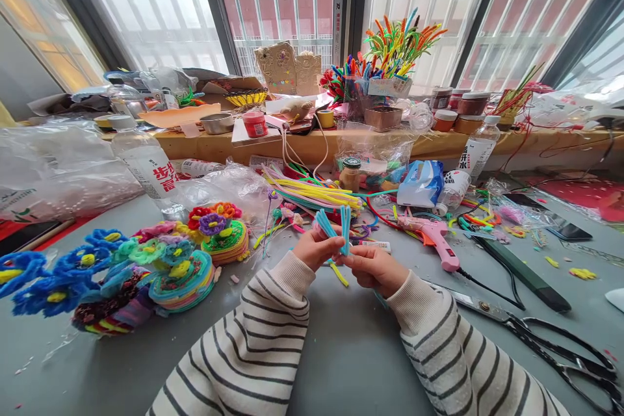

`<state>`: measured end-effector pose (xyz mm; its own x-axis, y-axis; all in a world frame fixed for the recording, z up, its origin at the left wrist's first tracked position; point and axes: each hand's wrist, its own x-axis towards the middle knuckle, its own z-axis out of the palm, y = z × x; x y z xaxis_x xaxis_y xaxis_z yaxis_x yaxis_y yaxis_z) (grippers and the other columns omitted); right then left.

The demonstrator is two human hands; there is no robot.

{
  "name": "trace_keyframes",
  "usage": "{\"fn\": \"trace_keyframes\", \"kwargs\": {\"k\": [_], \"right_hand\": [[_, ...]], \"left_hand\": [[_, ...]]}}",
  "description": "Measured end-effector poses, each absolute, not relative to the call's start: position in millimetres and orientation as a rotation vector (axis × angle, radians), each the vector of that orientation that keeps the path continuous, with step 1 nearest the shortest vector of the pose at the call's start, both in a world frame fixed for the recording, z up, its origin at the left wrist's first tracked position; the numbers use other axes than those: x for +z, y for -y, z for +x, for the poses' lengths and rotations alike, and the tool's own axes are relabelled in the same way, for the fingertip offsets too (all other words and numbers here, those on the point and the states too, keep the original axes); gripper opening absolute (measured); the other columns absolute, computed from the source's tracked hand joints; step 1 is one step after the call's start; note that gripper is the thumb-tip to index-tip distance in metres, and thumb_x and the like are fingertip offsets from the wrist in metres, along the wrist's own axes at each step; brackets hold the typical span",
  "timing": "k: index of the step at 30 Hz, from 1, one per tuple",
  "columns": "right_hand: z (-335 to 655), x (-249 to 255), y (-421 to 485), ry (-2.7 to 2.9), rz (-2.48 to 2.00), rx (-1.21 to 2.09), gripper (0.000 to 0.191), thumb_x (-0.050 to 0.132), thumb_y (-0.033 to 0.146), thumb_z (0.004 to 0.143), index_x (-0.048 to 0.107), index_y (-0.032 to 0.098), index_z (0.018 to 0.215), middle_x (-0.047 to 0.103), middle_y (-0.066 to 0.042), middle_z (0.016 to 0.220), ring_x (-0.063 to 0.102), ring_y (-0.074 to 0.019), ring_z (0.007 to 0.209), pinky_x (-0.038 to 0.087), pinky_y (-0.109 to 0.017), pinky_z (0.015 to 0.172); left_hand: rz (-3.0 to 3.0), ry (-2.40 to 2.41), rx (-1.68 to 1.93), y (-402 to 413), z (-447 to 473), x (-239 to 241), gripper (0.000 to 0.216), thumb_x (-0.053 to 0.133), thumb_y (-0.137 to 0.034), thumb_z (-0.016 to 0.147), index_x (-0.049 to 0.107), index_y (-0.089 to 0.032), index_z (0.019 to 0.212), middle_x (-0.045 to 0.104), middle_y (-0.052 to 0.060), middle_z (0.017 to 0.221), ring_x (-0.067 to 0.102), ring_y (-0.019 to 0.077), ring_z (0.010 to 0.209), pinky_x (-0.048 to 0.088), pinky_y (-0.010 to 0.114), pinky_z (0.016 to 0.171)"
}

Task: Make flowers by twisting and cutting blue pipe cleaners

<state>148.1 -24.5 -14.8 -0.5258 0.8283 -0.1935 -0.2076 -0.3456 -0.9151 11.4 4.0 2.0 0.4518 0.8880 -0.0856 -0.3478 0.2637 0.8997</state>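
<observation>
Both hands meet above the middle of the grey table, in front of me. My left hand (316, 246) is closed on light-blue pipe cleaners (325, 223), bent into narrow loops that stick up past its fingers. My right hand (373, 265) pinches the lower end of the same blue bundle, where an upright folded piece (346, 227) rises between the hands. How the pieces join is hidden behind the fingertips. A white tube (377, 246) lies just behind my right hand, and a yellow pipe cleaner piece (339, 274) lies below the fingers.
Finished pipe-cleaner flowers (88, 266) stand at left. Large scissors (531, 331) and a pink glue gun (441, 244) with its cord lie at right. Loose pipe cleaners (312, 188) are heaped behind the hands. Water bottles (146, 159) and a wooden ledge (209, 144) line the back.
</observation>
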Motion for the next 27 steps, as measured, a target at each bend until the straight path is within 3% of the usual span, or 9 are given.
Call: {"fn": "trace_keyframes", "kwargs": {"k": [4,9,16,22,27], "right_hand": [[151.2,-18.5,23.5,1.121,-0.757,2.178,0.022,0.061,0.033,0.06,0.054,0.014,0.068,0.019,0.013,0.033,0.012,-0.0002,0.029,0.005,-0.018,0.032],[153.8,-22.3,23.6,1.104,-0.68,2.236,0.022,0.06,0.033,0.061,0.054,0.014,0.068,0.019,0.012,0.033,0.011,-0.0005,0.029,0.005,-0.017,0.031],[151.5,-11.5,24.1,1.333,-1.001,1.761,0.027,0.059,0.036,0.061,0.056,0.013,0.075,0.021,0.011,0.036,0.014,-0.0006,0.031,0.005,-0.019,0.033],[149.4,-9.3,24.0,1.474,-1.042,1.609,0.031,0.058,0.038,0.061,0.056,0.015,0.082,0.024,0.01,0.04,0.016,-0.0008,0.033,0.008,-0.019,0.033],[147.2,-8.9,24.6,1.611,-1.049,1.394,0.025,0.057,0.037,0.062,0.061,0.015,0.073,0.042,0.005,0.047,0.033,-0.0041,0.042,0.025,-0.018,0.04]], "left_hand": [[1.01,-0.516,0.838,-1.7,9.3,3.0,0.034,0.071,-0.028,0.039,0.062,-0.012,0.068,0.052,-0.002,0.043,0.043,0.0057,0.036,0.029,0.019,0.039],[1.072,-0.442,0.771,-1.1,6.5,5.4,0.023,0.07,-0.023,0.041,0.061,-0.013,0.06,0.055,0.0,0.049,0.049,0.0093,0.042,0.033,0.022,0.042],[1.122,-0.663,0.906,-7.7,8.6,1.3,0.02,0.07,-0.024,0.043,0.054,-0.012,0.048,0.049,-0.003,0.042,0.042,0.0053,0.041,0.031,0.02,0.045],[1.098,-0.791,0.886,-6.2,8.7,1.0,0.032,0.07,-0.028,0.042,0.062,-0.01,0.068,0.057,0.002,0.054,0.046,0.008,0.047,0.033,0.022,0.049],[1.085,-0.791,0.902,-3.5,11.5,4.5,0.023,0.069,-0.028,0.043,0.057,-0.01,0.051,0.051,-0.001,0.045,0.042,0.0057,0.041,0.029,0.021,0.043]]}}
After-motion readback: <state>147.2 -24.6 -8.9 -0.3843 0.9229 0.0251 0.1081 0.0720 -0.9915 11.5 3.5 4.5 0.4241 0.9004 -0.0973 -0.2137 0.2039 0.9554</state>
